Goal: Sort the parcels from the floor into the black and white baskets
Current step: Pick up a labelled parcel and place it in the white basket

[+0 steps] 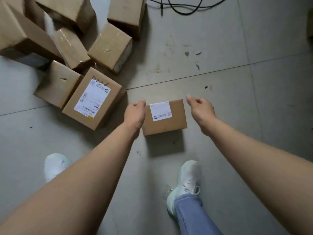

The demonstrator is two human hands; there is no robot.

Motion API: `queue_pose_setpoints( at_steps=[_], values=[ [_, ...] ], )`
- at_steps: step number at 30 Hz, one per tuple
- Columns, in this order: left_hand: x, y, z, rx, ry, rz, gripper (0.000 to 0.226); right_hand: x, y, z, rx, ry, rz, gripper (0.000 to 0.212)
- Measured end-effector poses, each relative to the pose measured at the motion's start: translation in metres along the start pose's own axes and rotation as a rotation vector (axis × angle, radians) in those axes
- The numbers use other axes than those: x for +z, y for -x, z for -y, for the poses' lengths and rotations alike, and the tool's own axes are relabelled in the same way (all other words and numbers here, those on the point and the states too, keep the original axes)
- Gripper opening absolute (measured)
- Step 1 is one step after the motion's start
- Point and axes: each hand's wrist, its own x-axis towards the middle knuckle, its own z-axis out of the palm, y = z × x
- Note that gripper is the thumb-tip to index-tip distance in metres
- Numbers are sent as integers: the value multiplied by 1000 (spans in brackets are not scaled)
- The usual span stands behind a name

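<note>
I am wearing the camera on my head, and it is looking forward and steeply down at the floor in front of me. The wide lens is bending the tile lines and stretching my forearms, which are running in from the bottom corners toward mid-frame. My left hand and right hand are sitting near the centre, either side of a box, at arm's reach from the lens. My shoes are showing low in the frame, almost straight below the camera. The far side of the view is reaching a pile of boxes at upper left and a cable along the top edge.
</note>
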Motion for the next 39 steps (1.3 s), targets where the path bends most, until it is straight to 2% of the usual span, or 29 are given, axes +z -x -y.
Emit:
queue_pose_setpoints(
  at_steps=[3, 5, 7, 10, 12, 15, 19, 23, 25, 29, 32, 39],
  values=[
    [22, -35, 45, -123, 58, 32, 39, 31, -36, -41, 95, 39, 88, 68],
    [31, -51, 60, -173, 137, 82, 45, 46, -52, -57, 131, 35, 159, 68],
    [35, -59, 64, -206, 212, 128, 40, 55, -58, -61, 167, -7, 193, 65],
    [33, -57, 48, -197, 239, 129, 24, 55, -53, -50, 200, -67, 128, 68],
    [26, -46, 23, -159, 249, 127, 26, 43, -43, -30, 180, -96, 54, 69],
    [6, -15, -30, -81, 281, 139, 30, 13, -17, 16, 137, -175, -29, 66],
    [-40, 50, -117, 114, 218, 50, 35, -37, 37, 101, 79, -292, -129, 62],
    [-103, 134, -202, 253, 342, 32, 33, -87, 114, 196, -53, -402, -196, 46],
    [-140, 178, -238, 350, 370, 14, 34, -111, 157, 244, -124, -451, -187, 53],
    [-218, 267, -291, 495, 462, -72, 44, -149, 253, 327, -293, -549, -92, 55],
    [-278, 330, -315, 553, 536, -179, 42, -166, 326, 371, -417, -637, 54, 45],
    [-424, 438, -319, 594, 650, -362, 60, -150, 482, 456, -607, -665, 327, 46]
  ],
)
